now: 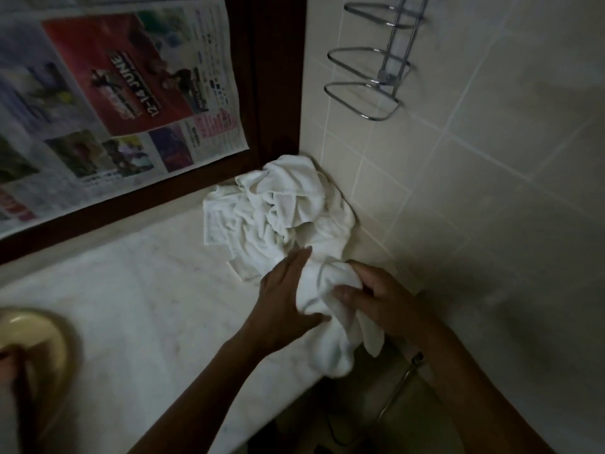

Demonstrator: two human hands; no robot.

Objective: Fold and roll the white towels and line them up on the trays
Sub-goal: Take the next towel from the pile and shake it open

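Spreading across the lower left, a pale marble bench [131, 290] runs into a corner where it meets a wall of beige tiles [491, 158] on the right. A dark wooden frame [271, 77] rises from the back of the bench, and a sheet of newspaper [114, 93] with coloured pictures covers what the frame holds. A loose heap of white towels [278, 204] lies crumpled on the bench, pushed into the corner so that it touches both the frame's foot and the tiles. Just in front of the heap, at the bench's near edge, a single white towel [322, 290] is bunched between the two hands, and its lower end hangs down past the edge. The left hand [288, 299] lies against the towel's left side with its fingers nearly straight and pointing toward the heap, its grip slack, pressing rather than clasping. The right hand [383, 296] has its grip closed on the same towel, with the fingers curled over the top of the bunch and the thumb pinching it from the front. A chrome wire rack [376, 83] with three loops hangs high on the tiles. A yellowish dish [42, 339] sits blurred at the bench's far left edge.
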